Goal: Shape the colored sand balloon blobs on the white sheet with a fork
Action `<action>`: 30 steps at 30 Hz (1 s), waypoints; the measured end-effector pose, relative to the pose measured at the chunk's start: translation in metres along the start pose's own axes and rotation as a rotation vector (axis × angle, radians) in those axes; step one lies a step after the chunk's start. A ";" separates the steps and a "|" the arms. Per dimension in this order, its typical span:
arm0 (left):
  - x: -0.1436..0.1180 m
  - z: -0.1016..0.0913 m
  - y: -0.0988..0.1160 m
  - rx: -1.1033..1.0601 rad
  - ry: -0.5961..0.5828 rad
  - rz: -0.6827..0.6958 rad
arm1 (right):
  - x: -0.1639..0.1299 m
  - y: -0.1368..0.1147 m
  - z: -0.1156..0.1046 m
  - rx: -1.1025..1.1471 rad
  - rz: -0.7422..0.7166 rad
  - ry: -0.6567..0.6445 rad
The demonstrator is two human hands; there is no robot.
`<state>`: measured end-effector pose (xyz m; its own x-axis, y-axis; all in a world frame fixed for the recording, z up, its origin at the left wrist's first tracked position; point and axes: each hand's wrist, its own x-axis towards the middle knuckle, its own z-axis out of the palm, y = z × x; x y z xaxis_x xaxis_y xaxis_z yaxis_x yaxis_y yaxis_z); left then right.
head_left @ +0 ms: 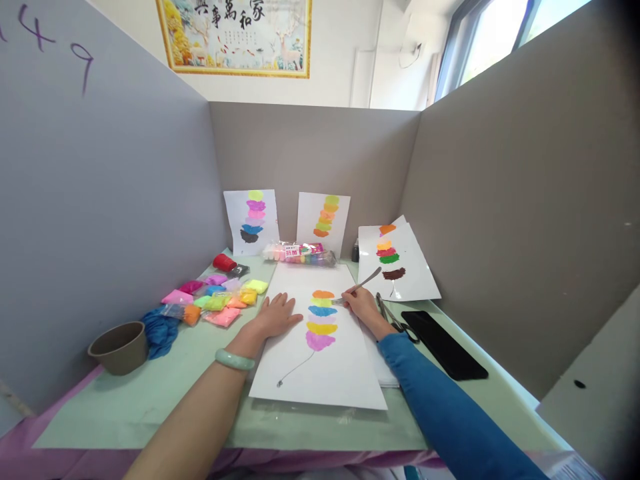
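While our left hand is lying flat and released on the white sheet, our right hand is grasping a metal fork, its tines touching the stack of coloured clay blobs at the sheet's middle. Left of the sheet, clay packets are lying on the surface; right of it, scissors are resting.

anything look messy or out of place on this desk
Mostly tidy. The clay packets lie in a loose, overlapping heap left of the sheet, and a blue cloth sits bunched beside the cup. The right hand holds a fork, tines at the blobs.
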<state>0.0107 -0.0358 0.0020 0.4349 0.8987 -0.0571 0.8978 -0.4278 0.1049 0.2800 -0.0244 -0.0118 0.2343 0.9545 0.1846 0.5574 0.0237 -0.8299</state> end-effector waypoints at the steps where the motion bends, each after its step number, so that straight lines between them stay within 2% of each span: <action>1: 0.001 0.001 -0.001 0.000 0.005 0.002 | 0.001 0.000 0.000 -0.001 0.006 -0.004; 7: 0.000 0.002 0.000 0.005 0.012 0.001 | 0.002 0.001 0.002 0.016 0.022 0.000; 13: -0.002 -0.003 0.003 -0.003 -0.003 -0.002 | -0.001 0.001 0.000 0.146 0.066 0.060; 18: -0.002 -0.003 0.003 0.002 0.000 -0.003 | -0.004 -0.004 -0.001 0.060 0.047 0.030; 30: 0.000 0.000 0.001 0.008 0.014 0.002 | -0.004 -0.006 0.001 -0.107 0.026 0.047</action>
<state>0.0118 -0.0362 0.0017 0.4353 0.8993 -0.0428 0.8977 -0.4300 0.0967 0.2751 -0.0277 -0.0077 0.2851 0.9394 0.1905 0.6319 -0.0348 -0.7743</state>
